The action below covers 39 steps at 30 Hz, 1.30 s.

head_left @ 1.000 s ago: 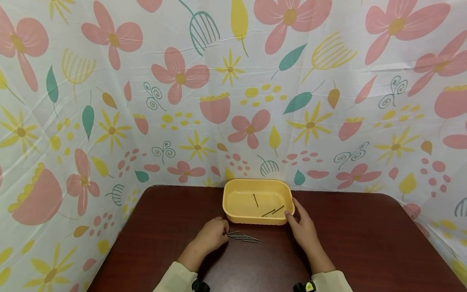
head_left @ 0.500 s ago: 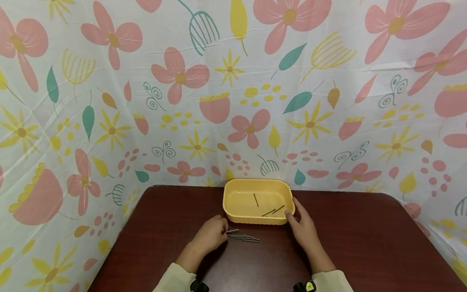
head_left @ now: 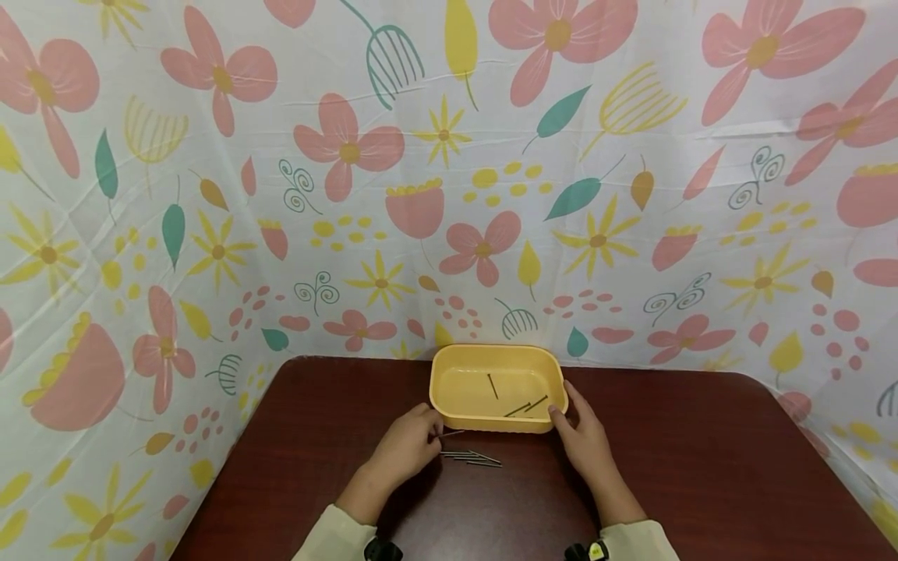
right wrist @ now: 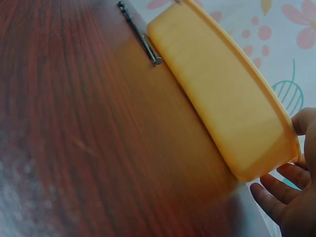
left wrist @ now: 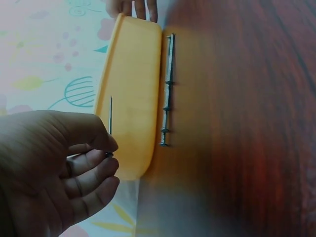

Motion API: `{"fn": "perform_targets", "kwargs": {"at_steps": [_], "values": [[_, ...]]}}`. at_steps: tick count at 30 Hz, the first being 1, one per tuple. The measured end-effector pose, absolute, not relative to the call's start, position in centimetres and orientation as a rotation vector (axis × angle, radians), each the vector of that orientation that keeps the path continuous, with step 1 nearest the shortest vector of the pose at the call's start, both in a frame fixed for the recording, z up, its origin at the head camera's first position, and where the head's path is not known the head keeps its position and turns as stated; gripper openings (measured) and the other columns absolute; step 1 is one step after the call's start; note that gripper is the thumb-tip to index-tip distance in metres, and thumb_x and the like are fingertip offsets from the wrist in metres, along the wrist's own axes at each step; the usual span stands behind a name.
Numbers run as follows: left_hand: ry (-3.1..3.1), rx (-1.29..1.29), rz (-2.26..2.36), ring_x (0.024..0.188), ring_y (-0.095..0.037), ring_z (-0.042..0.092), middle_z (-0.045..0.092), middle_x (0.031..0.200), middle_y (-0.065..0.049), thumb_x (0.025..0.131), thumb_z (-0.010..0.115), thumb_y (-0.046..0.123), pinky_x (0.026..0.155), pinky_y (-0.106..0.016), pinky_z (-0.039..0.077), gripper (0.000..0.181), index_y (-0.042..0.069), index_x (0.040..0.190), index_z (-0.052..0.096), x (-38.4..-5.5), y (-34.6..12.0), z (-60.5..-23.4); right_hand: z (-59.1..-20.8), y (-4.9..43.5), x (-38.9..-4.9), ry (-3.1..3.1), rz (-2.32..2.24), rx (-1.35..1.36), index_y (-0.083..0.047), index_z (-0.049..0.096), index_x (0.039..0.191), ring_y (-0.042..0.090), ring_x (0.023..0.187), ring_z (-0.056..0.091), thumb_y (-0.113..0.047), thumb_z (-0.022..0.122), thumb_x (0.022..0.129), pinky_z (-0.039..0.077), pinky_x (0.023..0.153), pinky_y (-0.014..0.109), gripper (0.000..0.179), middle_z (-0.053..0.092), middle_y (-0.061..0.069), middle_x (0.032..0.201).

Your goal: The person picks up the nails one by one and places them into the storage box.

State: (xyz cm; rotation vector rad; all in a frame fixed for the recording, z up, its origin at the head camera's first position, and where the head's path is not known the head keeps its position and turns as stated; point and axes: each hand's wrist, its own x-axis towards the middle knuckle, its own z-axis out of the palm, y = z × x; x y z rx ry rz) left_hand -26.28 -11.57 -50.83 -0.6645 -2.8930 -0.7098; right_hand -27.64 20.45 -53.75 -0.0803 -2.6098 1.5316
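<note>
My left hand (head_left: 409, 440) pinches a nail (left wrist: 110, 118) by its head end, between thumb and fingers. In the left wrist view the nail's point stands away from the fingertips, overlapping the wall of the yellow plastic tray (left wrist: 133, 79). In the head view this nail is just off the tray's near left corner. My right hand (head_left: 585, 436) holds the tray's right end, thumb at the rim and fingers along the outside, as the right wrist view also shows. Several loose nails (head_left: 473, 458) lie on the table in front of the tray.
Inside the tray, a nail (head_left: 493, 386) lies near the middle and a few more nails (head_left: 536, 403) lie toward the right front. The dark red-brown wooden table (head_left: 701, 467) ends at a flower-printed cloth (head_left: 484, 156) behind the tray.
My left hand has lifted one nail off the group on the table and moved it slightly up toward the tray. The right hand and the tray have stayed in place.
</note>
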Motion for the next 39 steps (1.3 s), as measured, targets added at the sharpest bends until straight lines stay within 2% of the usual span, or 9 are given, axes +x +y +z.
{"fn": "perform_targets", "kwargs": {"at_steps": [6,14,27,35,39], "values": [[-2.842,-0.675,-0.796,0.075,-0.004,0.051,0.054,0.090,0.007,0.088,0.067,0.006,0.068,-0.020,0.046,0.008,0.013,0.092,0.066,-26.3,-11.4,-49.9,-53.8,20.5,-27.6,-2.614,1.535,-0.077,-0.014,0.023,0.162,0.037,0.151,0.029,-0.037,0.051,0.106,0.044,0.109,0.054,0.066,0.026,0.018,0.166],[-2.682,-0.656,-0.824,0.077,-0.006,0.054,0.055,0.088,0.005,0.085,0.072,0.004,0.069,-0.020,0.048,0.012,0.013,0.090,0.066,-26.8,-10.8,-49.3,-54.0,20.6,-27.6,-2.604,1.535,-0.066,-0.013,0.024,0.162,0.037,0.152,0.027,-0.034,0.052,0.107,0.043,0.111,0.054,0.066,0.026,0.017,0.166],[-2.583,-0.526,-0.817,0.070,-0.002,0.050,0.055,0.087,0.005,0.087,0.069,0.007,0.061,-0.017,0.043,0.008,0.013,0.092,0.068,-28.2,-9.7,-49.1,-54.0,20.7,-27.6,-2.601,1.544,-0.068,-0.014,0.024,0.162,0.037,0.151,0.029,-0.039,0.051,0.106,0.044,0.110,0.054,0.067,0.026,0.018,0.166],[-2.544,-0.496,-0.873,0.073,-0.007,0.057,0.057,0.088,0.003,0.087,0.068,0.003,0.063,-0.018,0.047,0.010,0.012,0.091,0.068,-28.9,-9.2,-49.4,-54.0,20.7,-27.6,-2.600,1.539,-0.071,-0.014,0.024,0.162,0.037,0.150,0.031,-0.034,0.052,0.106,0.045,0.108,0.053,0.065,0.027,0.018,0.166],[-2.537,-0.483,-0.910,0.076,-0.009,0.060,0.057,0.088,0.002,0.087,0.068,0.002,0.065,-0.019,0.050,0.009,0.009,0.092,0.069,-29.3,-9.1,-49.7,-54.0,20.6,-27.6,-2.601,1.536,-0.068,-0.015,0.024,0.162,0.037,0.151,0.029,-0.038,0.051,0.106,0.044,0.109,0.053,0.066,0.027,0.017,0.166]]}}
